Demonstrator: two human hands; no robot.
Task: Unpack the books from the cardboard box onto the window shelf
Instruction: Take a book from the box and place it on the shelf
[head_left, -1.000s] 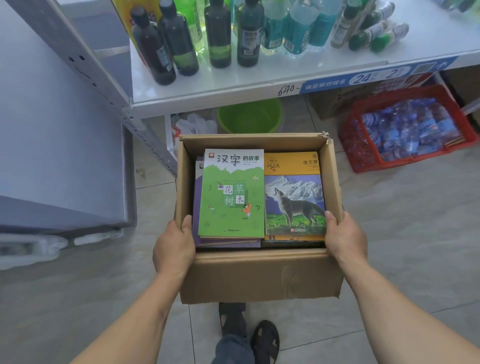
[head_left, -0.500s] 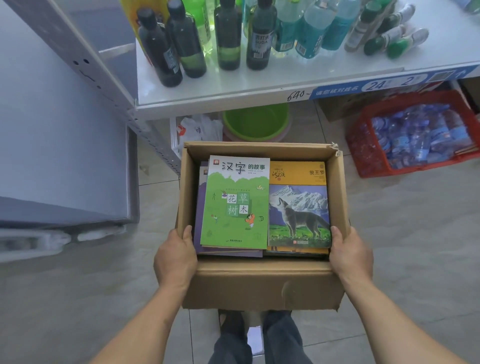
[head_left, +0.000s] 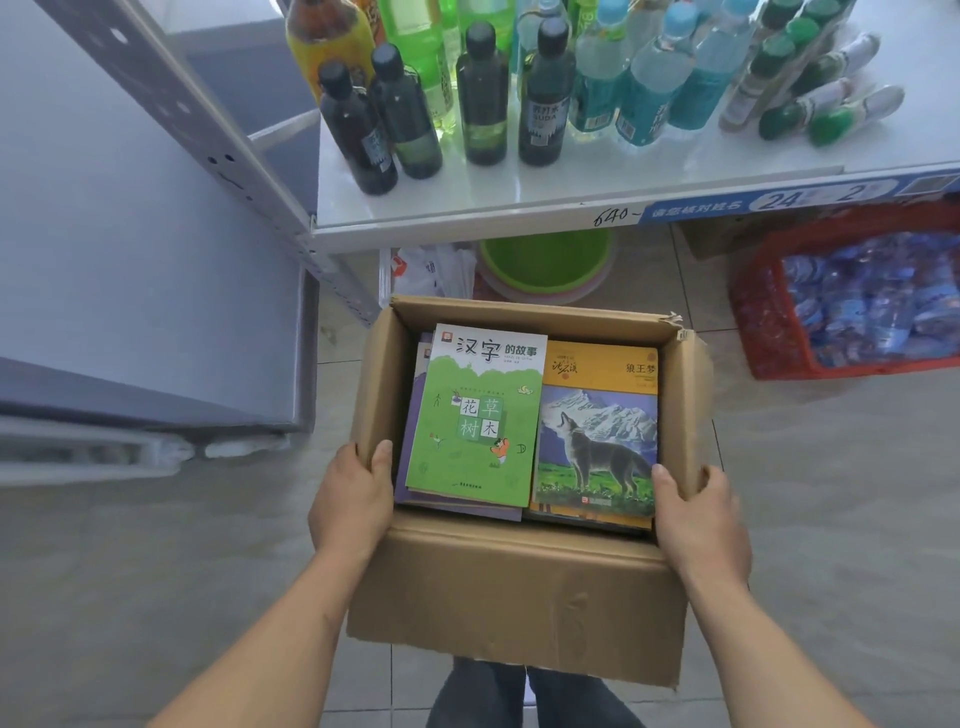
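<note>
box: cardboard box (head_left: 519, 597) held up off the tiled floor, in front of a white shelf (head_left: 571, 192), top open, far right corner torn
books: all in the box, two stacks side by side; green book (head_left: 475, 415) tops the left stack, wolf book (head_left: 597, 436) tops the right; none unpacked
left hand: left hand (head_left: 350, 501) grips the left wall near the front corner, thumb hooked over the rim inside, fingers hidden outside
right hand: right hand (head_left: 698, 512) grips the right wall the same way, thumb inside touching the wolf book's edge
shelf: front strip bare, bottles (head_left: 485, 98) crowd the back half
under shelf: green basin (head_left: 545, 260), red basket (head_left: 841, 301) of water bottles to the right
step: carrying the box, judged; window shelf not identifiable in view
how to do it well: keep the box level so stacks don't slide, support the bottom since walls look soft, set it down fully before freeing a hand
risk: torn corner could give under load
</note>
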